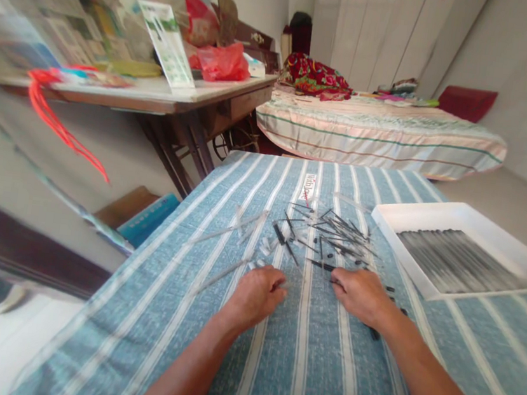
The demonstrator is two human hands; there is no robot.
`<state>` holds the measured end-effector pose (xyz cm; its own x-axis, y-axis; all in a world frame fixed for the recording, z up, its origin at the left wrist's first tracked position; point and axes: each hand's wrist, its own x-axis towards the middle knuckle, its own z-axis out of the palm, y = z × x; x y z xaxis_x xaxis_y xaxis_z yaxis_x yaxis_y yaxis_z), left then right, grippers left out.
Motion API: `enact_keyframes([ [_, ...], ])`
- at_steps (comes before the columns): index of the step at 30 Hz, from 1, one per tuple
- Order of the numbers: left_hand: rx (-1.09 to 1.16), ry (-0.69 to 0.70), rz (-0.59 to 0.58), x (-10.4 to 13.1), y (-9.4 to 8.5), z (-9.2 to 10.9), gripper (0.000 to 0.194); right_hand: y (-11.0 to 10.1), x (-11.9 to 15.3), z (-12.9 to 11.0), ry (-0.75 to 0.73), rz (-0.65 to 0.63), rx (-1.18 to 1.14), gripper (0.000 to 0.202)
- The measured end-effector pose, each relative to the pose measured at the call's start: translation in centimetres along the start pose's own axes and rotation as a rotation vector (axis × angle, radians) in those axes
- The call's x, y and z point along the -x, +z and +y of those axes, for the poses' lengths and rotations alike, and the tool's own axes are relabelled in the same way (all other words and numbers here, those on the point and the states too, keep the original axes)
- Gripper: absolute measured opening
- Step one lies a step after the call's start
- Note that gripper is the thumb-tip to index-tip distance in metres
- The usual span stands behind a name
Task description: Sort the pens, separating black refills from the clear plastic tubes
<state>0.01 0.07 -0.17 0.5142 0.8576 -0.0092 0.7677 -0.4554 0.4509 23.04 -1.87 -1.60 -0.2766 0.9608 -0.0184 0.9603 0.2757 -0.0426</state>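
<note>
A slim black rod [320,265] is pinched in the fingers of the right hand [358,292], near scattered black pieces [346,234] on the striped surface [133,316]. The left hand [255,294] has curled fingers; whether they grip anything, I cannot tell.

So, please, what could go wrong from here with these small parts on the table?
The right hand might brush the small black pieces beside its wrist and scatter them. The dark stick at its fingertips could slip into the loose heap of thin sticks and be hard to find. The small pale pieces just beyond the left hand could get knocked away.
</note>
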Motion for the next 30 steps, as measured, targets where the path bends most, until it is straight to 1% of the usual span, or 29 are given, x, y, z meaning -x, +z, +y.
enact_keyframes([
  [3, -0.018, -0.019, -0.01, 0.2, 0.0, 0.1, 0.011, 0.3, 0.2, -0.1, -0.034, 0.099, -0.052, 0.023],
  [6, -0.028, -0.059, 0.013, 0.2, -0.5, 0.1, 0.014, 0.6, 0.4, 0.0, -0.077, 0.254, -0.125, 0.023],
  [9, -0.149, -0.201, 0.097, 0.2, -1.8, -0.6, 0.017, 0.5, 0.5, 0.3, -0.135, 0.382, -0.185, 0.023],
  [12, -0.28, -0.393, 0.165, 0.4, -3.6, -2.4, 0.02, 0.1, 0.6, 0.5, -0.161, 0.436, -0.193, 0.024],
  [15, -0.34, -0.515, 0.154, 1.0, -4.9, -4.2, 0.023, 0.0, 0.6, 0.5, -0.159, 0.436, -0.167, 0.024],
  [18, -0.362, -0.551, 0.083, 1.5, -5.3, -5.1, 0.022, 0.5, 0.5, 0.4, -0.144, 0.394, -0.137, 0.022],
  [21, -0.362, -0.533, 0.022, 1.6, -5.2, -4.9, 0.017, 1.1, 0.3, 0.1, -0.114, 0.296, -0.108, 0.021],
  [23, -0.35, -0.518, 0.007, 1.5, -5.0, -4.7, 0.014, 1.3, 0.2, -0.2, -0.113, 0.235, -0.108, 0.021],
  [28, -0.269, -0.479, 0.048, 1.1, -4.7, -4.0, 0.014, 1.1, 0.1, -0.6, -0.12, 0.153, -0.134, 0.021],
  [30, -0.186, -0.424, 0.082, 1.0, -4.7, -3.5, 0.014, 1.0, 0.0, -0.7, -0.115, 0.137, -0.168, 0.025],
])
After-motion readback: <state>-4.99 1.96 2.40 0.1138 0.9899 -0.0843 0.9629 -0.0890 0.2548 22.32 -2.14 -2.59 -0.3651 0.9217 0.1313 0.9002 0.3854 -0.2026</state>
